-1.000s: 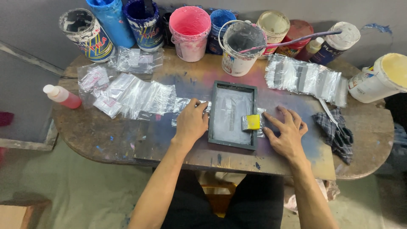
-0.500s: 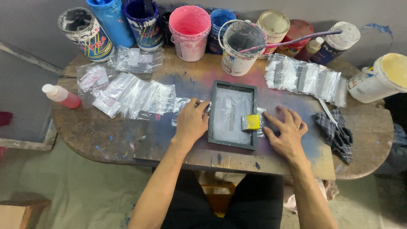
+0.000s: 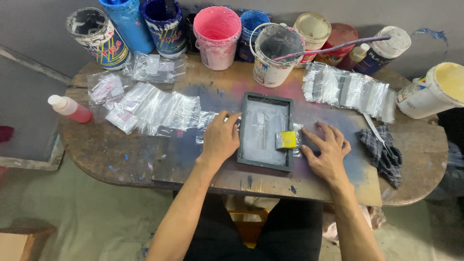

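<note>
Grey-framed rectangular printing screen (image 3: 265, 129) is being flanked by flat, unclenched left hand (image 3: 221, 137) and right hand (image 3: 327, 151); yellow squeegee (image 3: 286, 139) is lying ungrasped on it.

A framed screen (image 3: 265, 130) lay mid-desk (image 3: 96, 159), with plastic bags (image 3: 150, 108) to its left. Paint buckets (image 3: 217, 36) stood behind it, a cloth (image 3: 382, 152) to its right.

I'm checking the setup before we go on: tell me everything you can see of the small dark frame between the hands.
The frame is a small upright rectangle with a dark grey-green border, wood by the look, around a pale grey screen smeared with ink. It lies flat on the paint-stained table. A yellow-handled squeegee rests on its right side. The left hand presses its left edge; the right hand lies just right of it.
</note>
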